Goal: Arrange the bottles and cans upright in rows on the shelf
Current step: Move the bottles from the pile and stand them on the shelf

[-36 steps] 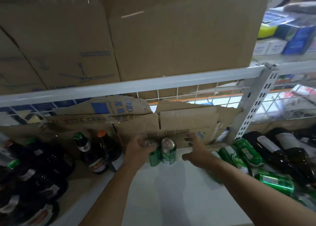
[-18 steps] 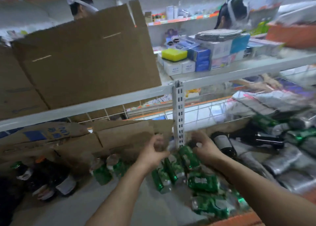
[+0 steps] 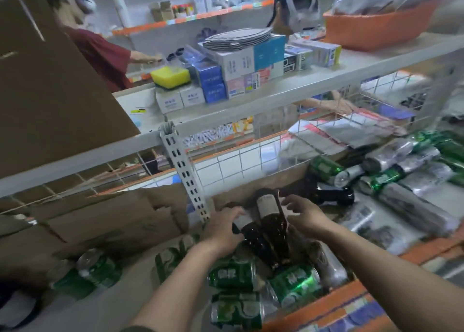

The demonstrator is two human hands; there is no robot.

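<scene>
Two dark glass bottles lie side by side on the shelf (image 3: 140, 304), necks pointing toward me. The right bottle (image 3: 272, 231) has a white label. My left hand (image 3: 222, 230) lies over the left bottle (image 3: 253, 241), fingers curled on its labelled part. My right hand (image 3: 307, 216) hovers just right of the labelled bottle, fingers spread and holding nothing. Green cans lie on their sides below the bottles: one (image 3: 233, 274), another (image 3: 295, 282) and a third (image 3: 236, 311). Two more green cans (image 3: 96, 267) stand at the left, blurred.
A slotted shelf post (image 3: 185, 173) stands just left of my hands, with torn cardboard (image 3: 110, 221) behind the left bay. More dark bottles (image 3: 334, 196), green cans (image 3: 326, 169) and wrapped packs (image 3: 414, 206) lie to the right. Two people work behind the wire back panel.
My view and both hands have swung right, from the two upright cans, past the post, to the lying bottles. My left hand has come down onto a bottle.
</scene>
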